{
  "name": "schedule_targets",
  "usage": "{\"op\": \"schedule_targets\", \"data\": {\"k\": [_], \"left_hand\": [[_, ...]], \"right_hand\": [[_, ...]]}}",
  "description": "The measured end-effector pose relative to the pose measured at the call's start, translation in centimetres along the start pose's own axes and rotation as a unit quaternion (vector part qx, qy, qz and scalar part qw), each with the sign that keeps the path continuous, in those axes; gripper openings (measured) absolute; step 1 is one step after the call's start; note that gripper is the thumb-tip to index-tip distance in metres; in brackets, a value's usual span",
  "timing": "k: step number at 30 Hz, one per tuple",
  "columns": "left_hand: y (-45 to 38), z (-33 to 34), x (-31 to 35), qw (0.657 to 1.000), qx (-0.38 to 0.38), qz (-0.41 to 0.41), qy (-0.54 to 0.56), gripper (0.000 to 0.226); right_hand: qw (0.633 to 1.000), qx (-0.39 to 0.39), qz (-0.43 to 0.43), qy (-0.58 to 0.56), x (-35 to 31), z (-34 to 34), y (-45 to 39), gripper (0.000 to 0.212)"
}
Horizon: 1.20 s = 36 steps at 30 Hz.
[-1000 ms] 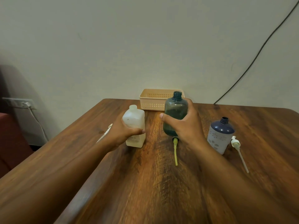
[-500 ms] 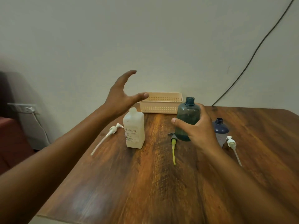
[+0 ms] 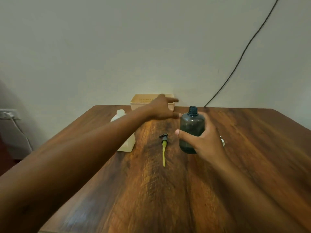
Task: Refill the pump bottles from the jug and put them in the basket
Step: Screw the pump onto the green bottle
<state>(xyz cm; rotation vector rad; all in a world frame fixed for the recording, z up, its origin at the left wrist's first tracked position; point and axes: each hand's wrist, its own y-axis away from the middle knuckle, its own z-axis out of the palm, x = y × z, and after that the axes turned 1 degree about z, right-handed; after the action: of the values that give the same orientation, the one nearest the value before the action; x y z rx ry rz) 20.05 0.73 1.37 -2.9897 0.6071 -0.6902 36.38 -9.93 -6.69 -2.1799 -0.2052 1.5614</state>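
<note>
Smoky-green, the uncapped pump bottle [image 3: 191, 130] stands clamped in the right hand [image 3: 206, 140], while the left hand [image 3: 162, 107], fingers spread and empty, reaches past it near the basket [image 3: 134, 100]; better keep the bottle upright for pouring from the jug [image 3: 120, 115].

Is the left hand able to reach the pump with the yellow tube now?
Probably yes. The left hand is open and holds nothing, and the pump lies uncovered on the table, beside the dark bottle in the right hand.
</note>
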Motion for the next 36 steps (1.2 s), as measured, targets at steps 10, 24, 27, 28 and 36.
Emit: {"op": "schedule_targets", "data": {"k": [10,24,27,28,36], "left_hand": [[-2.6,7.7,-2.7,0.988,-0.086,-0.055,-0.120,0.043],[-2.4,9.8,-4.5,0.989,-0.001,-0.103,-0.103,0.017],[-2.1,9.2,-4.5,0.991,-0.008,-0.086,-0.101,0.011],[-1.9,9.1,-4.5,0.992,-0.013,-0.079,-0.100,0.017],[-0.7,3.6,-4.2,0.993,0.048,-0.103,0.022,0.031]], "right_hand": [[0.999,-0.001,0.003,0.033,1.7,-1.0,0.8,0.082],[1.000,-0.008,0.012,0.015,1.6,0.2,0.8,0.077],[1.000,-0.016,0.008,0.009,0.9,0.7,0.3,0.077],[1.000,-0.015,0.005,0.009,0.7,0.9,0.1,0.077],[1.000,-0.022,-0.018,-0.014,-1.9,3.2,-1.6,0.079]]}}
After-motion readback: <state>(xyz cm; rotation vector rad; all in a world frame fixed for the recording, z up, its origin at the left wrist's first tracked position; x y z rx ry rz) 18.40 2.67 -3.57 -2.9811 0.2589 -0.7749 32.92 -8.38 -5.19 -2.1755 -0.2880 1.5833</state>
